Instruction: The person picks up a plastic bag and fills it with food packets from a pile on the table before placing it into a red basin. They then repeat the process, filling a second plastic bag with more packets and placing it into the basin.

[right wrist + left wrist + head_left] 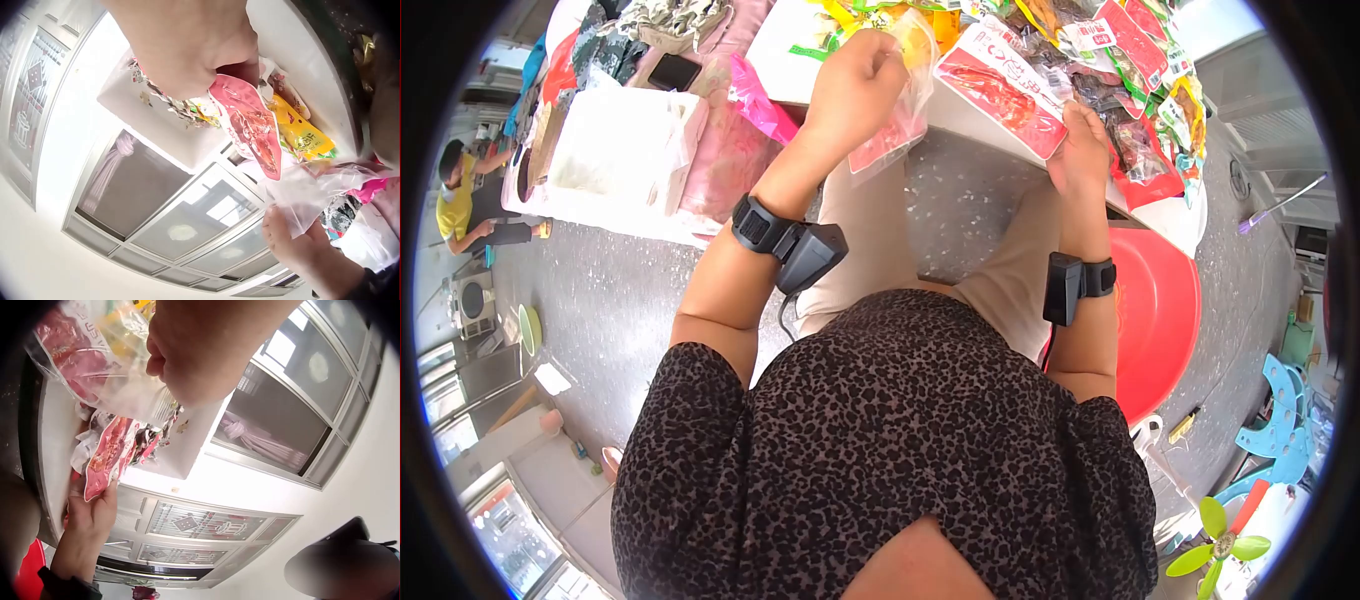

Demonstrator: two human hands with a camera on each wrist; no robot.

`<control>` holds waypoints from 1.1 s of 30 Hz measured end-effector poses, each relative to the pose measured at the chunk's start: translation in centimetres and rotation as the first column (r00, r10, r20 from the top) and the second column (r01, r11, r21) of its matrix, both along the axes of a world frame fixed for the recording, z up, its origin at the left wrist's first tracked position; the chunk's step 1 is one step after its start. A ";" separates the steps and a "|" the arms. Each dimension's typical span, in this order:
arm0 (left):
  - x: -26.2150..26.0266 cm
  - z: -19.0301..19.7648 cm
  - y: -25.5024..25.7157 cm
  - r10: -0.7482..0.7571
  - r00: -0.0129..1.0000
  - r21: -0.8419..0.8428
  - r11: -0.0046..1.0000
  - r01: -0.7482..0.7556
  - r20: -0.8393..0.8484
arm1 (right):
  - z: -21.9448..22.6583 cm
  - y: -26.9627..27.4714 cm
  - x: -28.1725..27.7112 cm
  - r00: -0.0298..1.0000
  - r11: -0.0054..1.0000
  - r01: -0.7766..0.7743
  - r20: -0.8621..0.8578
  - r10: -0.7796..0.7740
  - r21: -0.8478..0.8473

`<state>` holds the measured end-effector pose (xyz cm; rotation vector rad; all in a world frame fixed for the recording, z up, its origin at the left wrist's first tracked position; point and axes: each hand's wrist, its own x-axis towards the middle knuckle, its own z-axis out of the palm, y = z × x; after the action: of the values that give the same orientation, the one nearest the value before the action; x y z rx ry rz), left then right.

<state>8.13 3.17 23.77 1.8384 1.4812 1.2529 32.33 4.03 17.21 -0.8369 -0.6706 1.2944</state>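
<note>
The left hand point(855, 95) pinches the edge of a clear plastic bag point(913, 75); a red-and-white packet and a yellow packet show inside it. In the left wrist view the bag point(119, 394) hangs beside that hand point(194, 356). The right hand point(1084, 150) grips the lower corner of a red-and-white packet point(1005, 88) with a clear window showing reddish food. In the right wrist view this packet point(253, 128) hangs from the curled fingers of the right hand point(187, 50), close to the bag point(306, 190) but outside it.
Many coloured packets point(1140, 60) pile at the table's right side. A pink cloth with white bags point(625, 140) and a phone point(674, 72) lies at left. A red basin point(1160, 320) stands below at right. Another person point(475, 200) sits far left.
</note>
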 end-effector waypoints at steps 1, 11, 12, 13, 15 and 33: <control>0.9 0.1 0.3 -0.015 0.999 0.026 1.000 0.016 -0.034 | 0.6 -0.4 0.5 0.999 1.000 0.014 -0.029 -0.014 -0.005; 6.6 -3.1 2.4 -0.181 0.972 -0.093 0.981 0.168 -0.151 | 3.4 -2.0 4.2 0.945 0.994 0.098 0.311 -0.105 0.040; 7.0 -3.7 2.1 -0.172 0.975 -0.115 0.981 0.156 -0.144 | 2.6 -1.8 4.3 0.937 0.996 0.079 0.340 -0.084 0.028; 7.4 -4.1 1.8 -0.163 0.970 -0.078 0.985 0.151 -0.182 | 1.8 -1.5 4.4 0.927 0.998 0.058 0.369 -0.060 0.016; 8.0 -4.9 1.3 -0.133 0.957 -0.002 0.990 0.138 -0.259 | 0.9 -1.3 4.3 0.921 0.999 0.002 0.390 0.018 -0.051; 8.7 -5.0 -0.2 -0.176 0.941 0.100 0.972 0.213 -0.287 | -0.3 -0.5 -4.4 0.909 0.915 -0.305 0.205 0.362 -0.263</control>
<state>16.83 2.98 18.80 2.2626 1.3369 1.0510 27.90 3.55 16.94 -1.1196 -0.9092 1.6137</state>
